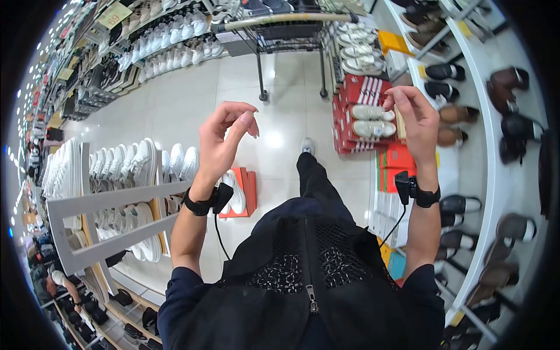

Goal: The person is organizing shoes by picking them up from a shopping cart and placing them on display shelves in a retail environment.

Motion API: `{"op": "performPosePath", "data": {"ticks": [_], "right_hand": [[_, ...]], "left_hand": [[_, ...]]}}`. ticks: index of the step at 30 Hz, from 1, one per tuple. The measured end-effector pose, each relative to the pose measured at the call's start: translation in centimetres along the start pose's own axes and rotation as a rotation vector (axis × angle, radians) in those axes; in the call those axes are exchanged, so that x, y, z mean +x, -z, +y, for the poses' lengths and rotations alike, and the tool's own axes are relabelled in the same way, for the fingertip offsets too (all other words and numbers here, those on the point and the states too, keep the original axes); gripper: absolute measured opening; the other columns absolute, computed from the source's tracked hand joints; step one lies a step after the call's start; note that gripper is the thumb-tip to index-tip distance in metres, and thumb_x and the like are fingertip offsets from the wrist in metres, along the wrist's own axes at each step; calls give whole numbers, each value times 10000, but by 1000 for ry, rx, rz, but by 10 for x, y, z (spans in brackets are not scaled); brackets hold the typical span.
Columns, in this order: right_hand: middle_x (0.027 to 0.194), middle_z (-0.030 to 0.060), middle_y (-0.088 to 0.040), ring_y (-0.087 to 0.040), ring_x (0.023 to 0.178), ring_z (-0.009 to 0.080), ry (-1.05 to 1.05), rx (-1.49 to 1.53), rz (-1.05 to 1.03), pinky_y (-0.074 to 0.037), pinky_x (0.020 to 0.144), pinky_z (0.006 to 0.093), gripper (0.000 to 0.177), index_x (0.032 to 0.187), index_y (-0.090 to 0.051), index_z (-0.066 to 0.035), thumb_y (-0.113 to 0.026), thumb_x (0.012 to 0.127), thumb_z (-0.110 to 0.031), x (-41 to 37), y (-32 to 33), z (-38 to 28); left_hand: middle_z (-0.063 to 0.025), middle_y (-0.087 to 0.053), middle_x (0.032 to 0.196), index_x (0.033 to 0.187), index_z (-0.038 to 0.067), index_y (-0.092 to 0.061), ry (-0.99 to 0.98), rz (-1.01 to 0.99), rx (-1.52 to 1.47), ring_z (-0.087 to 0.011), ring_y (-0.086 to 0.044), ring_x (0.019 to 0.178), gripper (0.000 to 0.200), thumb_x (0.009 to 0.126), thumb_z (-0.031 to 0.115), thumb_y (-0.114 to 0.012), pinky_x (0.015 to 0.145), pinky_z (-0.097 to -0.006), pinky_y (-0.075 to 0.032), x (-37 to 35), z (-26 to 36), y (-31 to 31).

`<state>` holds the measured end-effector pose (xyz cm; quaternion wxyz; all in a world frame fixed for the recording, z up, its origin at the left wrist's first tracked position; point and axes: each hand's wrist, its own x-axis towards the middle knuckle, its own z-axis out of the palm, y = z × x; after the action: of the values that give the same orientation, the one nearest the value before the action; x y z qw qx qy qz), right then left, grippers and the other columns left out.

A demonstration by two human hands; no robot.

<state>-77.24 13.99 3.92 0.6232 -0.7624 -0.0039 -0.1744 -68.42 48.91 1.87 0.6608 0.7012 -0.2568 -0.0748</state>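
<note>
My left hand [223, 135] is raised over the aisle floor, holding nothing, its fingers loosely bent and the thumb a little apart from them. Below it, a pair of white sneakers [235, 192] lies on an orange-red shoe box [250, 185] on the floor. My right hand [417, 121] hangs in the air on the other side, also with nothing in it and its fingers half curled. Nearest to it in view are red shoe boxes [345, 135] in a stack, with a pair of pale sneakers [373, 121] on top. Neither hand appears to touch anything.
A wheeled cart [286, 21] with a long handle stands ahead. White shoes [143, 160] fill a white-framed rack [111, 204] on the left. Dark and brown shoes line white shelves [483, 76] on the right. Another person [61, 280] is at the far lower left.
</note>
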Motion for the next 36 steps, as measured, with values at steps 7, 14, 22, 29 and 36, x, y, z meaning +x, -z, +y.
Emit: {"op": "performPosePath", "data": {"ticks": [7, 14, 22, 29, 36], "right_hand": [[873, 31, -668, -618, 835, 87, -35, 78, -1, -481, 800, 234, 214, 1047, -686, 16, -598, 1024, -177, 171, -6, 64], [867, 35, -679, -627, 833, 95, -74, 22, -126, -499, 817, 263, 236, 1049, -680, 17, -580, 1025, -196, 301, -27, 96], [885, 41, -681, -638, 860, 98, -164, -27, -159, -509, 829, 260, 222, 1075, -670, 17, -578, 1027, -180, 423, -46, 150], [1047, 95, -691, -665, 933, 150, -440, -5, -208, -521, 867, 286, 373, 1223, -602, 53, -643, 991, -236, 525, -53, 238], [1212, 224, -663, -658, 1105, 283, -606, -414, -383, -512, 954, 353, 701, 1332, -538, 94, -731, 883, -409, 594, -54, 358]], "left_hand": [[-61, -667, 839, 1103, -34, -629, 92, 120, 28, -123, -637, 782, 173, 1022, 106, -568, 755, -278, -519, 142, -42, 36], [-58, -670, 850, 1110, -37, -631, 146, 171, 72, -112, -630, 804, 191, 1029, 123, -564, 772, -265, -501, 248, -69, 80], [-45, -691, 888, 1119, 5, -649, 173, 47, 204, -111, -660, 871, 199, 1023, 166, -582, 782, -254, -494, 390, -118, 126], [-75, -718, 1030, 1142, 13, -644, 230, -221, 259, -136, -667, 966, 254, 1014, 227, -595, 802, -294, -514, 524, -197, 147], [-149, -674, 1166, 1226, -10, -609, 236, -447, 509, -241, -651, 1070, 377, 961, 255, -658, 944, -369, -507, 626, -290, 115]]}}
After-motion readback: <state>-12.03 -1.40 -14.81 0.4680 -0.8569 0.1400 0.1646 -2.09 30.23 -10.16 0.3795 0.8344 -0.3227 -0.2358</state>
